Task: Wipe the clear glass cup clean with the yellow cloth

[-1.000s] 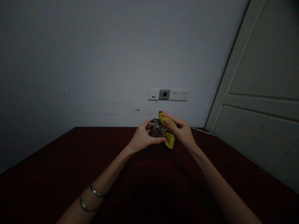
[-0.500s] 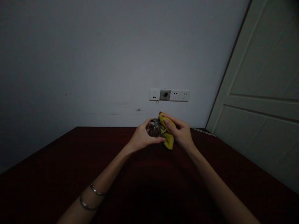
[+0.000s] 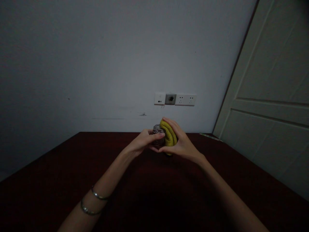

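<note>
Both hands meet above the far middle of a dark red table [image 3: 72,167]. My left hand [image 3: 141,142] is closed around a small clear glass object [image 3: 158,132], which shows only partly between the fingers. My right hand [image 3: 181,143] is wrapped around a bunched yellow cloth [image 3: 169,136] pressed against the right side of the glass. The left wrist wears two thin metal bangles [image 3: 95,201].
A grey wall stands behind the table with a strip of white sockets and a grey switch [image 3: 175,99]. A pale panelled door [image 3: 272,96] fills the right side. A thin light strip [image 3: 209,136] lies at the table's far right edge.
The right hand has turned palm-up, rolling the yellow cloth around the glass. The left hand has rotated so its fingers now lie over the glass and cover more of it.
</note>
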`<state>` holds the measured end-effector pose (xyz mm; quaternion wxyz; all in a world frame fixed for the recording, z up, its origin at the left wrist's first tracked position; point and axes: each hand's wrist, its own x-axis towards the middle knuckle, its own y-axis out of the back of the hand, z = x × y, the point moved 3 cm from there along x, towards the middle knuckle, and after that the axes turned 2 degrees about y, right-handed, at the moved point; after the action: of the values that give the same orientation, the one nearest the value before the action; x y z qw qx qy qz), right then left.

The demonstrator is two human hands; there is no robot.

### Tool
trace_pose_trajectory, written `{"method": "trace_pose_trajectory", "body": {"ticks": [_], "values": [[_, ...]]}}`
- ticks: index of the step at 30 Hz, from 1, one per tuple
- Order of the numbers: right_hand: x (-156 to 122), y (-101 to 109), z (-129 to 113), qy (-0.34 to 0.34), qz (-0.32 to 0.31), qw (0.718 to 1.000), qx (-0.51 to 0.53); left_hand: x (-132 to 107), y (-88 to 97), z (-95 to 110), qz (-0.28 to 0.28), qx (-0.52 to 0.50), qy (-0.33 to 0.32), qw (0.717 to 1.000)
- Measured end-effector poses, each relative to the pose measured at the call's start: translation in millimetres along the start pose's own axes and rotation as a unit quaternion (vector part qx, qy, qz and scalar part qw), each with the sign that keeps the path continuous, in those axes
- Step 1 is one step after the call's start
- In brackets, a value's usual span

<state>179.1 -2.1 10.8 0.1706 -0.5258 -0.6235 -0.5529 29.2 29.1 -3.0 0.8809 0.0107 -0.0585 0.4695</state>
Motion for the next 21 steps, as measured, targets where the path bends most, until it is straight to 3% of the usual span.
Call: {"method": "trace_pose_trajectory", "body": {"ticks": [8,12,17,21], "values": [[1,-5,3,0.037,0.012,0.998,-0.046,1,-2.7,1,-0.025,0.037,0.0,0.999],[-2,-5,5,0.032,0.015,0.999,-0.029,-1,1.8,0,-0.077,0.087,-0.022,0.993],[-4,-3,9,-0.019,0.038,0.999,0.017,-2,6.1,-2,-0.134,0.115,-0.055,0.983],[-2,-2,13,-0.103,0.082,0.987,0.088,0,6.6,-1,-0.117,0.136,-0.115,0.977]]}}
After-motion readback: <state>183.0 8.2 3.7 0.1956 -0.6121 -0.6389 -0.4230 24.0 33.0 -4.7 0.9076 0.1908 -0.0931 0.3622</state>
